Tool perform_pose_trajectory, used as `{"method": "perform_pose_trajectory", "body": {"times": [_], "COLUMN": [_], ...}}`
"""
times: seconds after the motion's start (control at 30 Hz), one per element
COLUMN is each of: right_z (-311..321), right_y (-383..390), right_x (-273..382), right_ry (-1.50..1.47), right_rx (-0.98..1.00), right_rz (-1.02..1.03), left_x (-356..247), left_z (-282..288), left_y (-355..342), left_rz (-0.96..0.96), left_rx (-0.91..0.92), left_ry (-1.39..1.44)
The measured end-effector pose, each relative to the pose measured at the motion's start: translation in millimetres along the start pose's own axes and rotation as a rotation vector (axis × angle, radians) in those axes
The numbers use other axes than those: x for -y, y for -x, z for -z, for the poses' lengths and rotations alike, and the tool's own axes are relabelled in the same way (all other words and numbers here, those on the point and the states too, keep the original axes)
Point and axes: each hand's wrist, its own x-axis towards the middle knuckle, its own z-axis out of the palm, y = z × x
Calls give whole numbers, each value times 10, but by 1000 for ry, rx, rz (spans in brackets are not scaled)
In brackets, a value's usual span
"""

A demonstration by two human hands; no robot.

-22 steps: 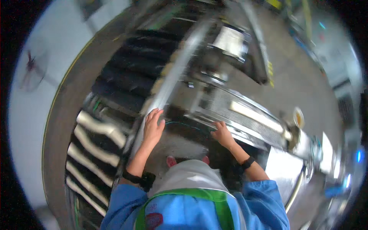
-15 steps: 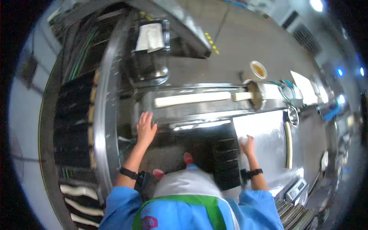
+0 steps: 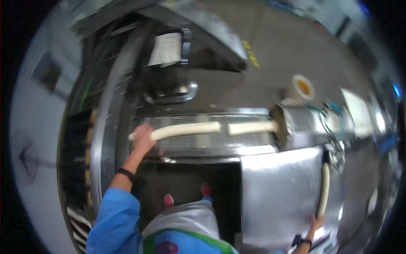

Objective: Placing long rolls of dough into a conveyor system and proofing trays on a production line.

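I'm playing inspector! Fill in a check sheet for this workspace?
Surface: shiny silver metal table; perforated grey metal bed
Things: long cream roll, short cream roll on bed; curved cream roll on table
Clutter: white bowl with orange contents
Hands: left hand gripping long roll near its left end; right hand at curved roll's lower end, grip unclear
Cables: thin teal line, perhaps tubing, by silver metal machine
Surroundings: grey floor, pale wall

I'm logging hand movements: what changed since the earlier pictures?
The left hand moved onto the mesh conveyor and grasped the long white roll, which has shifted left. The short roll reaches further left. The right hand moved right and back, to the near end of the table roll. The bowl stayed put.
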Motion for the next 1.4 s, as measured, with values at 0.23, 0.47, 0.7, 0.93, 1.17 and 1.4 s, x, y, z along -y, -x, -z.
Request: {"method": "perform_pose_trajectory", "body": {"times": [0.23,0.47,0.7,0.93,1.17,1.4], "right_z": [364,808,1142,1658,2109,847], "right_y": [317,1519,2854,4345,6814,9420], "right_x": [1371,3286,4560,5400,6633,6748], "right_ry": [-826,-878,-860,-834,-307,184], "right_rx": [186,435,716,1026,1642,2026], "right_rz": [241,568,838,1076,1896,1575], "left_x": [86,55,819,1771,2314,2850], "left_z": [305,886,2145,2853,1591,415], "left_y": [500,846,1601,3233,4316,4497], "left_rz": [279,761,443,407,1290,1748], "left_rx": [183,129,-493,-1137,-1371,-1343], "left_ry": [540,1994,2099,1587,1408,1234]}}
